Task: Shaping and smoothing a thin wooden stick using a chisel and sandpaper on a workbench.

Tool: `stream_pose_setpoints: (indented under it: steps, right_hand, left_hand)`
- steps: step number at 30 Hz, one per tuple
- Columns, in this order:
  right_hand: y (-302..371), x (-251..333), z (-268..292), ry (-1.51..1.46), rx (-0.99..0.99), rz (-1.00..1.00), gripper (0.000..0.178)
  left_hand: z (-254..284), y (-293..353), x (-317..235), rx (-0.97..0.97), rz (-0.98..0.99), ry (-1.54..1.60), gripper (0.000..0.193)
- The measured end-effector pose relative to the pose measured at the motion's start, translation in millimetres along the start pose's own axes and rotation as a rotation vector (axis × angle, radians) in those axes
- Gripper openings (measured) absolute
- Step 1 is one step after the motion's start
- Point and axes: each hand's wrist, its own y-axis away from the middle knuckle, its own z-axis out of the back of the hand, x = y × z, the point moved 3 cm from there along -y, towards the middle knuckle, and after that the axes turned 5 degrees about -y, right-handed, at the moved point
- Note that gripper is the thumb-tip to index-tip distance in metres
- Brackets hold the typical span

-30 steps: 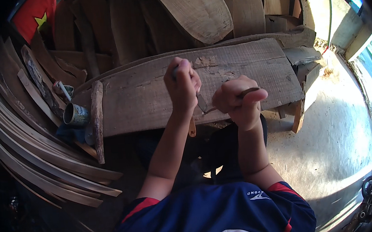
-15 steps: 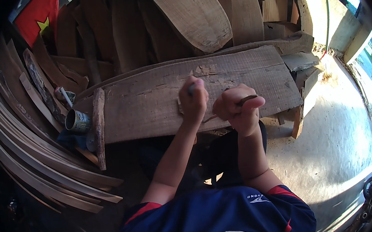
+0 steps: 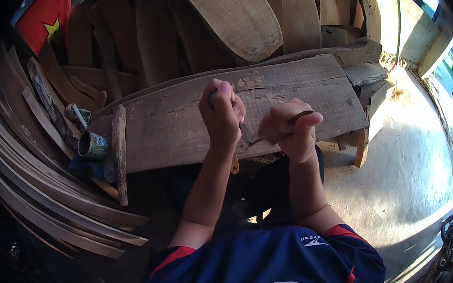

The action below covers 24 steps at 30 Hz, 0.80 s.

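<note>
My left hand is closed round a slim tool with a dark rounded handle. Its thin dark shaft shows below the fingers, close to a piece of curved brown wood. That piece is in my right hand, closed with the thumb stretched along it; the other end sticks out by the thumb. The fingers hide its middle. Both hands are above a wide wooden plank. Beside my left wrist, a light wooden handle juts past the plank's near edge.
A rough stick lies across the plank's left end, next to a tin can. Long curved strips are stacked at the left. Boards lean behind, beside a red flag. Sunlit concrete floor stretches to the right.
My left hand has moved left and slightly away from me, widening the gap to the right hand. The tool's shaft and the light wooden handle now show. My right hand has barely moved.
</note>
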Motion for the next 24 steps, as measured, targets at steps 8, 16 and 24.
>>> stream_pose_setpoints:
  steps: [8, 16, 24]
  right_hand:
    - [3, 3, -3, 0.031, -0.043, 0.022, 0.071]
    - [4, 8, -4, 0.034, -0.091, 0.018, 0.068]
    - [2, 5, -7, 0.023, -0.085, 0.023, 0.067]
  left_hand:
    - [-11, 7, -11, 0.023, -0.063, -0.034, 0.025]
    - [-11, 5, -5, 0.081, -0.07, 0.011, 0.025]
    - [0, 7, 23, 0.01, -0.094, -0.187, 0.026]
